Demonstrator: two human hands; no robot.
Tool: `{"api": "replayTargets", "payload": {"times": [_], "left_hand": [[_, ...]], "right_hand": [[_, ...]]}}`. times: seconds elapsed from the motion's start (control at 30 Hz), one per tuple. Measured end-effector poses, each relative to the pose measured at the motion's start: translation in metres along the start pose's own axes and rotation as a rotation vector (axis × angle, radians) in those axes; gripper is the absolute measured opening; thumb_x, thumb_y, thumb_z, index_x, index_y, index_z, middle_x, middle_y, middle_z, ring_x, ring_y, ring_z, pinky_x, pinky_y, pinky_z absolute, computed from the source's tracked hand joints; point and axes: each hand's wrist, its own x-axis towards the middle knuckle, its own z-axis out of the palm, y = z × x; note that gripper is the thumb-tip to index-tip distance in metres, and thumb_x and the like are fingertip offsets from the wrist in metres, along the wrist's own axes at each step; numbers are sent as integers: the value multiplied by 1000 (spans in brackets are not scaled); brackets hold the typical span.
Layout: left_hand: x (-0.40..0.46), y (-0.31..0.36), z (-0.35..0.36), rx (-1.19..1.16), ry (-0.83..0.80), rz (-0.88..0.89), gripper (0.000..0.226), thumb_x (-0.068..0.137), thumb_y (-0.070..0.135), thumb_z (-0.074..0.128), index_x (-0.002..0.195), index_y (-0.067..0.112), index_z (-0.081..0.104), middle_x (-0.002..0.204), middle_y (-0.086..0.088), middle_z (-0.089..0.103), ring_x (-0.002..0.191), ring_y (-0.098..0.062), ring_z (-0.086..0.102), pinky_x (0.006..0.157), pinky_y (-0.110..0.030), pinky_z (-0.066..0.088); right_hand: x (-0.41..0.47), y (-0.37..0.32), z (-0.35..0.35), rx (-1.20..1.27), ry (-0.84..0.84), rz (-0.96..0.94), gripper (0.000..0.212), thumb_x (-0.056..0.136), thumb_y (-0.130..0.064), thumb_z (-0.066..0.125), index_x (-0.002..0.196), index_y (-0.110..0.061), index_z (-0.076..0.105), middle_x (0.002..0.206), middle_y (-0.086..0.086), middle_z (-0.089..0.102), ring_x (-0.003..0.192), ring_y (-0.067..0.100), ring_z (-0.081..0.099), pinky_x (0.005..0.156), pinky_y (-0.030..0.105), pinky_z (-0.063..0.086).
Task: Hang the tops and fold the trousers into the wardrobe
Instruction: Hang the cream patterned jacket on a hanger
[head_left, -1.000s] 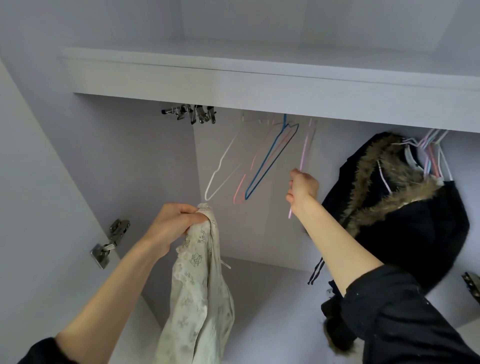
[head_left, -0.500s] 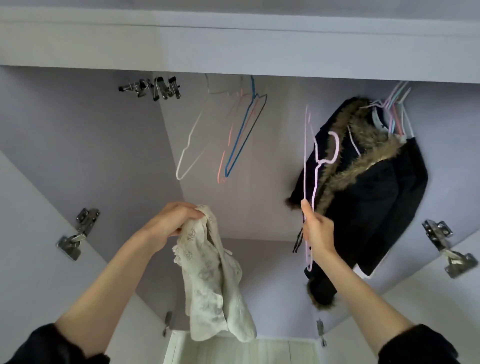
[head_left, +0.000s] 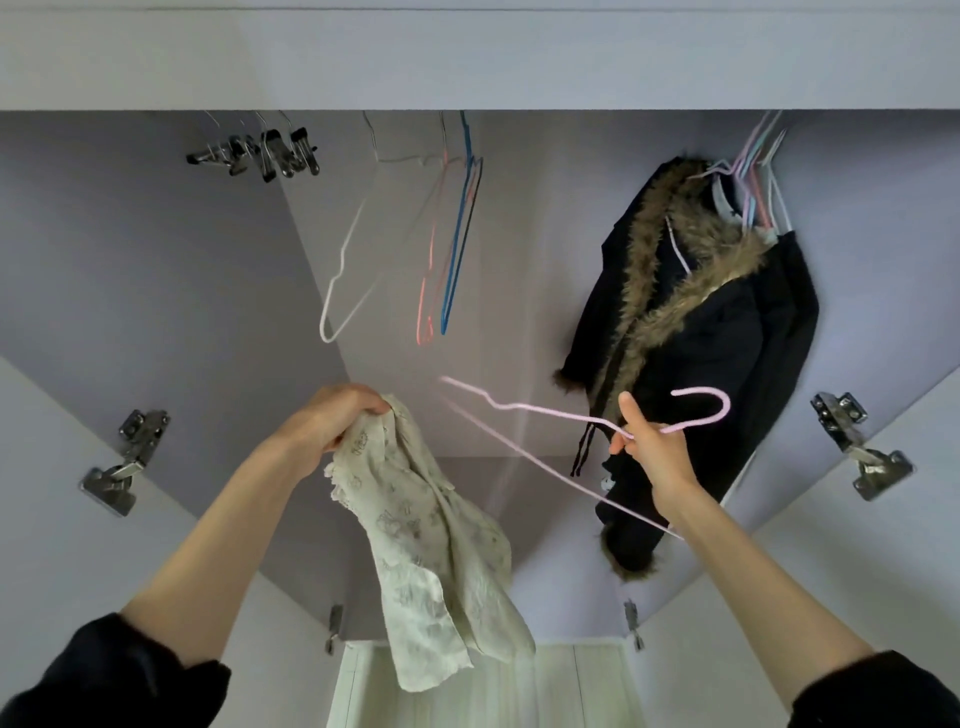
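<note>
One top (head_left: 436, 540), one coat (head_left: 711, 332), roughly eight hangers (head_left: 571, 415).

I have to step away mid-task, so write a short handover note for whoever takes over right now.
Left hand grips a cream lace top bunched at its upper edge; it hangs free.
Right hand holds a pale pink hanger near its hook, off the rail and tilted sideways.
Done: hanger picked.
Left: thread the top onto the hanger and hang it beside the white, pink and blue hangers; a fur-trimmed black coat hangs to the right. No trousers in view.

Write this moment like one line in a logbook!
left hand: grips cream top | right hand: holds pink hanger, off the rail | top not yet on hanger
</note>
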Motion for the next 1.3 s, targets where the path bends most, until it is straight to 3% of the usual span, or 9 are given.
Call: {"api": "replayTargets", "payload": {"times": [0.27,0.43,0.57,0.73,0.9,1.0,1.07,1.17,1.3], "left_hand": [[-6,-1,-6,211,10,125,19,83,13,59,65,17,60,69,-6,53,67,-22,48,63,-30,36],[-19,7,10,278,-30,218,10,82,13,62,72,14,65,69,-2,55,68,-16,49,65,-27,36],[-34,16,31,260,-65,316,13,83,13,64,71,19,64,66,4,55,63,-11,49,60,-18,37],[-45,13,35,485,-111,406,15,83,21,61,68,22,60,56,9,56,58,-11,51,59,-24,39],[-37,1,24,1053,107,757,6,86,24,59,88,19,62,119,5,48,115,-18,36,87,-29,21],[-32,0,18,1014,62,875,10,86,18,60,79,12,54,90,6,55,91,-21,50,91,-29,26],[-32,2,14,957,27,892,19,84,11,61,73,12,46,70,5,47,71,-24,48,78,-25,29],[-34,2,6,834,26,906,24,82,6,65,68,11,46,65,4,45,61,-21,44,59,-18,26],[-38,3,3,721,-47,869,25,87,16,64,70,21,46,69,10,49,63,-7,47,59,-19,34]], "right_hand": [[-12,-4,5,-122,-222,-98,51,84,-44,64,50,-10,47,41,-4,42,37,4,37,51,20,33],[-32,-17,39,-363,-210,-257,62,83,-46,63,33,-16,44,41,2,46,45,16,47,61,30,40],[-58,-23,77,-585,-245,-323,60,89,-52,50,38,-21,48,30,-11,44,45,10,47,56,27,35],[-69,-25,101,-283,-293,-211,57,96,-40,42,43,-22,54,46,-10,51,53,11,47,61,27,37],[-72,-24,94,-115,-316,-253,58,97,-36,43,43,-19,54,60,8,50,58,15,45,56,22,38],[-73,-26,89,-84,-402,-257,55,95,-36,47,45,-18,59,44,-6,39,44,8,35,52,22,31],[-71,-27,85,-8,-530,-216,43,96,-29,49,68,-5,70,44,-11,41,42,5,32,48,18,29],[-59,-30,71,313,-821,16,27,96,-1,38,112,5,58,64,0,60,54,10,48,52,20,36],[-46,-28,62,193,-973,145,35,94,10,34,109,-10,58,100,9,63,84,19,62,75,31,52]]}}
